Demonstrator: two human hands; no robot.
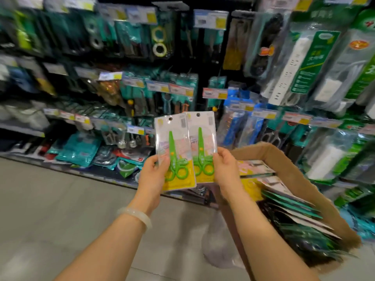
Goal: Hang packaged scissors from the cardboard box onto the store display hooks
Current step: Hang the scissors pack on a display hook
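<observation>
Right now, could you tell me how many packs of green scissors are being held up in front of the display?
2: the left pack in the left hand, the right pack in the right hand, edges overlapping. More could be hidden behind them.

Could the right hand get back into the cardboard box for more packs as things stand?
Probably not yet: the right hand grips a green scissors pack. The cardboard box stands open beside it, with nothing covering the packs inside.

shelf price tags (215,93) too blurred to read.
</observation>
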